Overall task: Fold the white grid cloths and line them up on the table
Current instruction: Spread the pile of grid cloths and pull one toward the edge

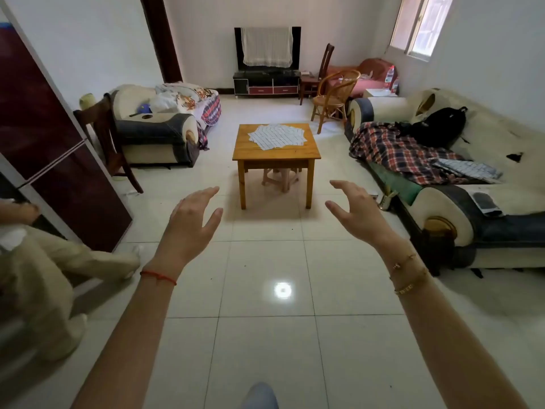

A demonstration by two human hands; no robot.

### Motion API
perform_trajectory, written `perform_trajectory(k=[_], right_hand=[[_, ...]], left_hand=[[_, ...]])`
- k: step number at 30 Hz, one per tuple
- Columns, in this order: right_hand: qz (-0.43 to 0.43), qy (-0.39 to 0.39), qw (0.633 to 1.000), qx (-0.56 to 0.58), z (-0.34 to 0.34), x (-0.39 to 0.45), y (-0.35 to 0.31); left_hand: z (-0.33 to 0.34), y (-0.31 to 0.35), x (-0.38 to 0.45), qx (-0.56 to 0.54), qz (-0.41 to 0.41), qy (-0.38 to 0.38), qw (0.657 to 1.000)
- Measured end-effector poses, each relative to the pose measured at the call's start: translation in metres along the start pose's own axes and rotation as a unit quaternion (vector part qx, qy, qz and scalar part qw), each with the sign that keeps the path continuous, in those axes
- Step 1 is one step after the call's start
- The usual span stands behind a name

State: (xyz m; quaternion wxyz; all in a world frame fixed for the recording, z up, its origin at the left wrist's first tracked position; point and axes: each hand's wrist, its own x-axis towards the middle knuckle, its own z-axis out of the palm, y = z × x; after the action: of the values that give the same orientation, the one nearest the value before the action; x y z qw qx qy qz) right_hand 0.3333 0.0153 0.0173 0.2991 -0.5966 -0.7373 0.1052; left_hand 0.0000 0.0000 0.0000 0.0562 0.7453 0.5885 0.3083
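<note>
A loose pile of white grid cloths (pixel 276 136) lies spread flat on a small wooden table (pixel 244 153) in the middle of the room, well ahead of me. My left hand (pixel 191 219) and my right hand (pixel 355 212) are both raised over the tiled floor, short of the table, fingers spread and holding nothing. Another grid-patterned cloth (pixel 469 169) lies on the sofa at the right.
A sofa (pixel 477 208) with a plaid blanket and black backpack lines the right wall. An armchair (pixel 156 128) and dark wooden chair stand at the left. A person sits at the left edge (pixel 38 261). A stool (pixel 280 177) stands under the table. Tiled floor stretches between me and the table.
</note>
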Motion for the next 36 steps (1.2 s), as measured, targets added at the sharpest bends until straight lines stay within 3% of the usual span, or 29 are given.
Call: perform_trajectory(k=[16,36], right_hand=[[0.038,-0.023,0.999,-0.015,0.053,0.074,0.048],[0.075,-0.028,0.997,0.0,0.13,0.306,0.097]], left_hand=[[0.065,-0.034,0.079,0.0,-0.015,-0.023,1.0],[0.139,-0.135,0.297,-0.022,-0.031,-0.069,0.997]])
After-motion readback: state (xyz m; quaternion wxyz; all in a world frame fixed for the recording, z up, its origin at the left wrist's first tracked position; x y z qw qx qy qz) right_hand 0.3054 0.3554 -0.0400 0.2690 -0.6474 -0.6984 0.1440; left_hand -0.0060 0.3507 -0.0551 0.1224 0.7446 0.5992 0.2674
